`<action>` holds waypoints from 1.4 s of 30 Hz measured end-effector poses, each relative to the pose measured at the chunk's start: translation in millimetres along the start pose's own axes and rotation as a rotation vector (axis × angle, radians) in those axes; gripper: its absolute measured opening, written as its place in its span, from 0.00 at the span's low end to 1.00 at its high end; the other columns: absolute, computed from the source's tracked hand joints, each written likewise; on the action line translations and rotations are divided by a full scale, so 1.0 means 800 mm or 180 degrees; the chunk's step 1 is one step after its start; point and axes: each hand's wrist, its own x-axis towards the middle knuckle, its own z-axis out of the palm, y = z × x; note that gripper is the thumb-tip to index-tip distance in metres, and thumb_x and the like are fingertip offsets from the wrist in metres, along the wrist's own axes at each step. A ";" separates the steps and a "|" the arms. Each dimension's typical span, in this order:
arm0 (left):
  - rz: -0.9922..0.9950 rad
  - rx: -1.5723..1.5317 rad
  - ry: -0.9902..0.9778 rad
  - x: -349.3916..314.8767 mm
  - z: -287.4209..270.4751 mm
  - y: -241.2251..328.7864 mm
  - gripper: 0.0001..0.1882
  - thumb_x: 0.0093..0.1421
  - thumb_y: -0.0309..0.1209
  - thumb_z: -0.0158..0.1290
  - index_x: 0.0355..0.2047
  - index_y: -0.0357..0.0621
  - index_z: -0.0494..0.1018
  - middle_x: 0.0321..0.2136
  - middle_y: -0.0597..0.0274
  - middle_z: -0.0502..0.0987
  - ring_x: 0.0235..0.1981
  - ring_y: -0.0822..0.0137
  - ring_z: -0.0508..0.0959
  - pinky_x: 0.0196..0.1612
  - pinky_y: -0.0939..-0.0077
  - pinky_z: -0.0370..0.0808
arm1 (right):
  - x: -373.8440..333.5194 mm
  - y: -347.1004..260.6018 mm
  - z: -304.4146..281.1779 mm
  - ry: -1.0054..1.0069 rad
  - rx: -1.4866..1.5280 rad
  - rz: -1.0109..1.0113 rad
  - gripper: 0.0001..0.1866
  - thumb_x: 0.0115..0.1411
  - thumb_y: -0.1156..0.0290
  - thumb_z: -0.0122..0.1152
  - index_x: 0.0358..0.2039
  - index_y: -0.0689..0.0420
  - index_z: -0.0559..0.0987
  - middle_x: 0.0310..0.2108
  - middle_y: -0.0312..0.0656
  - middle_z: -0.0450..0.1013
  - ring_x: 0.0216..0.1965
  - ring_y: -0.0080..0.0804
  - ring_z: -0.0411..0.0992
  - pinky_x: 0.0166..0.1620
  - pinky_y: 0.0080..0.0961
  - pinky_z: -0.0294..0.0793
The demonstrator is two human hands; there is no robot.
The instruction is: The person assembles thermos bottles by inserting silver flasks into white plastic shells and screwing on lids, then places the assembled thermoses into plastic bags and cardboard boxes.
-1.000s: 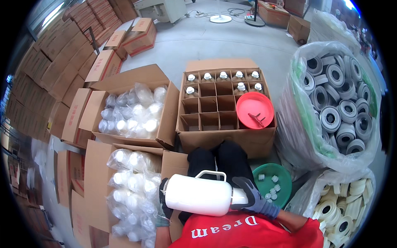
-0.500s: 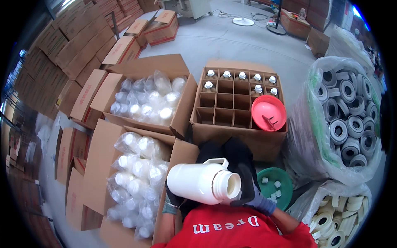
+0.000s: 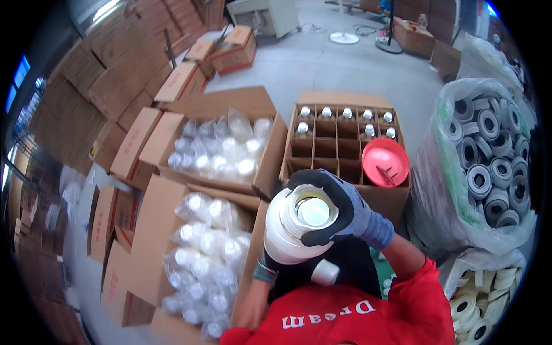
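Note:
A white thermos jug point(image 3: 276, 233) is tilted with its mouth facing up toward me. My right hand point(image 3: 339, 210), in a grey and black glove, curls its thumb and fingers around the jug's neck. A round white disc point(image 3: 314, 212) shows inside the mouth. Of my left hand point(image 3: 265, 269), only the cuff by the wrist shows, against the jug's lower side; the jug hides its fingers. On my dark-trousered lap lies a small white cup-shaped lid point(image 3: 325, 272).
Cartons of bagged white items point(image 3: 215, 146) point(image 3: 210, 253) stand left. Ahead, a divided carton point(image 3: 299, 164) holds silver-topped bottles and a red bowl point(image 3: 386, 156). A green basin point(image 3: 384, 270) is partly hidden by my arm. Sacks of grey rings point(image 3: 480, 178) and cream rings point(image 3: 468, 305) stand right.
The jug has turned from lying sideways to mouth-up. My right hand has risen from beside the mouth to grip its neck. The white lid has come into sight on my lap.

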 end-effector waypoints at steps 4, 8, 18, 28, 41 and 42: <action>-0.0081 0.0435 0.0051 0.026 0.025 -0.032 0.31 0.55 0.39 0.58 0.58 0.45 0.65 0.55 0.55 0.70 0.56 0.60 0.69 0.57 0.62 0.67 | 0.024 -0.013 -0.016 0.0995 -0.0635 -0.0037 0.44 0.37 0.59 0.80 0.54 0.60 0.69 0.44 0.43 0.72 0.46 0.34 0.72 0.50 0.30 0.70; -0.0344 0.0917 0.0129 0.029 0.056 -0.082 0.31 0.55 0.39 0.58 0.58 0.45 0.64 0.56 0.55 0.69 0.56 0.60 0.68 0.58 0.62 0.66 | 0.045 -0.010 -0.034 0.1226 -0.1267 0.0079 0.41 0.38 0.60 0.78 0.53 0.60 0.70 0.43 0.42 0.73 0.44 0.33 0.73 0.49 0.29 0.72; -0.0754 0.1428 -0.0009 0.024 0.102 -0.145 0.32 0.56 0.41 0.57 0.60 0.45 0.63 0.57 0.55 0.67 0.58 0.59 0.66 0.60 0.62 0.63 | 0.094 0.039 -0.011 0.0705 -0.0670 0.0340 0.40 0.39 0.56 0.78 0.51 0.61 0.73 0.45 0.47 0.73 0.44 0.41 0.75 0.49 0.31 0.73; -0.0668 0.1363 -0.0159 0.008 0.100 -0.149 0.33 0.56 0.42 0.57 0.61 0.46 0.61 0.59 0.55 0.65 0.60 0.58 0.64 0.62 0.62 0.60 | 0.105 0.058 -0.024 -0.0353 0.0116 -0.0109 0.43 0.32 0.55 0.80 0.50 0.60 0.74 0.44 0.45 0.74 0.43 0.38 0.75 0.47 0.30 0.73; -0.0384 0.1386 0.0873 -0.138 -0.084 -0.163 0.35 0.57 0.43 0.56 0.62 0.47 0.60 0.61 0.55 0.62 0.63 0.57 0.60 0.64 0.61 0.57 | -0.078 0.072 0.062 0.0091 -0.0279 0.0602 0.53 0.39 0.57 0.78 0.61 0.63 0.60 0.59 0.53 0.60 0.62 0.51 0.59 0.65 0.40 0.55; -0.0414 0.1415 0.0874 -0.162 -0.077 -0.168 0.35 0.57 0.43 0.56 0.62 0.47 0.60 0.61 0.55 0.62 0.63 0.57 0.60 0.64 0.61 0.56 | -0.104 0.071 0.075 -0.0006 -0.0101 0.0825 0.51 0.40 0.56 0.77 0.61 0.63 0.60 0.59 0.55 0.59 0.61 0.53 0.59 0.65 0.41 0.55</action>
